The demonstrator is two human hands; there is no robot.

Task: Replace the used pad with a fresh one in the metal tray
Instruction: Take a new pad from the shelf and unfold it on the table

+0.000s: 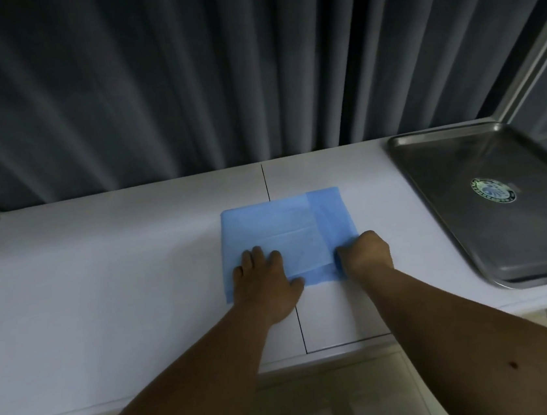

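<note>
Pressing flat, your left hand lay with fingers spread on the folded blue pad; your right hand pinched its near right corner, fingers curled. The pad lay creased, a darker strip along its right side, on the white table, left of the metal tray.
</note>
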